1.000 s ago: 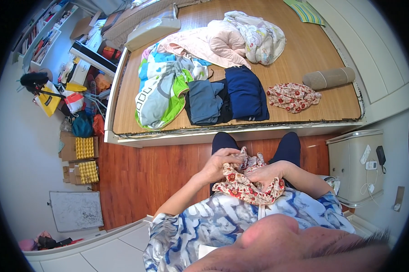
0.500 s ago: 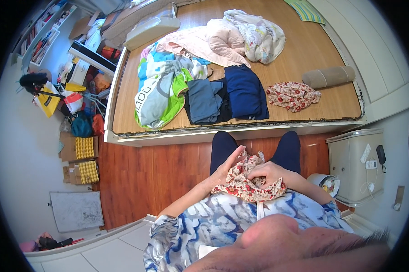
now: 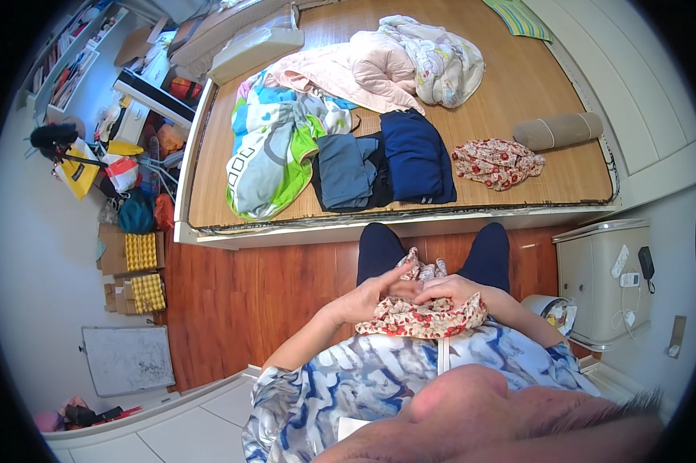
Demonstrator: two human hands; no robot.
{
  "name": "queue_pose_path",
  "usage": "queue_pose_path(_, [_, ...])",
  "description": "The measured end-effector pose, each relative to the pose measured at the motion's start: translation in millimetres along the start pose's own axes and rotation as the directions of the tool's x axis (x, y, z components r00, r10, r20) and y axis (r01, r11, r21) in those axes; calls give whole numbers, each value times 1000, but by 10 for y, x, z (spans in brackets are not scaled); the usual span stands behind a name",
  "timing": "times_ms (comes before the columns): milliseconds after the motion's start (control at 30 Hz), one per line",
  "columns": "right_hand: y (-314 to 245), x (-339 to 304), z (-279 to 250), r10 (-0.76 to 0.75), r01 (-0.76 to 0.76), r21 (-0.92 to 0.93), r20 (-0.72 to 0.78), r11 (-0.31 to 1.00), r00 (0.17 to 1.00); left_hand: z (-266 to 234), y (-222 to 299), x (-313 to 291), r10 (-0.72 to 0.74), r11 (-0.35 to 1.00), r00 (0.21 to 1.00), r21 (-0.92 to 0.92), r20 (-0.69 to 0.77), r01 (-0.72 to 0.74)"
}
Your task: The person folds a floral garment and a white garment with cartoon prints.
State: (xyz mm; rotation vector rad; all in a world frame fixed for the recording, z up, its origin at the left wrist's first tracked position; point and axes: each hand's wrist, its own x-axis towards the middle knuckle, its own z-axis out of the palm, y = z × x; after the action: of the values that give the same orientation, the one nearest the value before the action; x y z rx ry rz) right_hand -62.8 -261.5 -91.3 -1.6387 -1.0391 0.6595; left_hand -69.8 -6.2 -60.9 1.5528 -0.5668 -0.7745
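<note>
A cream cloth garment with red flowers [image 3: 421, 320] lies bunched in my lap, against my blue, white and grey patterned top. My left hand [image 3: 375, 295] grips its left side, the thumb raised and the fingers reaching toward the other hand; the fingertips are partly hidden. Curled on the right part of the fabric is my right hand [image 3: 453, 289], close to the left one, holding it. A loose end of the garment shows beyond the hands, between my dark-trousered knees. A similar crumpled floral cloth [image 3: 498, 163] rests on the bed's right side.
Ahead stands a low bed with a woven mat [image 3: 533, 85]. On it are folded navy clothing [image 3: 417, 158], grey-blue clothing [image 3: 346, 170], a green-edged quilt [image 3: 267, 166], a pink quilt [image 3: 340, 73] and a brown bolster [image 3: 558, 131]. A cream cabinet [image 3: 587, 270] and a bin [image 3: 545, 309] stand right.
My left hand has moved right and slightly down, closer to the right hand. The garment is gathered lower and more bunched. My right hand has shifted little.
</note>
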Motion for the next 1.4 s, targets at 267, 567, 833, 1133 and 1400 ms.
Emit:
queue_pose_path(267, [292, -509, 73, 288, -198, 965, 143, 171, 947, 21, -564, -314, -265, 918, 961, -284, 80, 277])
queue_pose_path(567, [139, -286, 146, 394, -12, 912, -165, 409, 904, 129, -694, -386, -182, 546, 978, -817, 100, 186])
queue_pose_path(833, [-161, 5, -27, 565, 169, 892, -402, 419, 721, 88, -85, -65, -433, 767, 830, -627, -351, 136])
queue_pose_path(1133, [-293, -150, 25, 598, -31, 925, -218, 378, 772, -78, 173, -173, -584, 265, 803, -907, 118, 326])
queue_pose_path(1400, [-506, -96, -94, 756, -775, -299, -204, 557, 622, -38, -245, -314, -558, 788, 829, -289, 40, 544])
